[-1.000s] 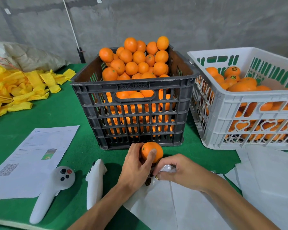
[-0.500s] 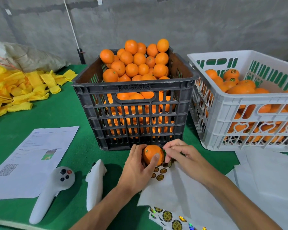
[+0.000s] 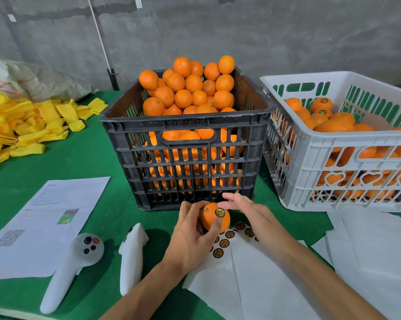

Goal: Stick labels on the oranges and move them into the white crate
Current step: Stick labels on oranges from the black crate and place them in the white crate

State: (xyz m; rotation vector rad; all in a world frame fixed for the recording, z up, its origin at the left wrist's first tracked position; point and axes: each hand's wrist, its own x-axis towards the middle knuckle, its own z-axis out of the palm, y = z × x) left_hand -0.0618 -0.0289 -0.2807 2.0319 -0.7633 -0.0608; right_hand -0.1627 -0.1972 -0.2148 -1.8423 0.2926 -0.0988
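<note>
Two bare forearms, bare hands [image 3: 220, 225], no sleeves, rings or watch visible

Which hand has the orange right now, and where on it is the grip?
The left hand grips the orange round its left side and lower front, thumb across the front. The right hand holds nothing; a straight fingertip touches beside the label.

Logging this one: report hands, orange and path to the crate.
Left hand grips orange, label on. Right hand open, fingertips at the label. White crate to the right, path unobstructed.
</note>
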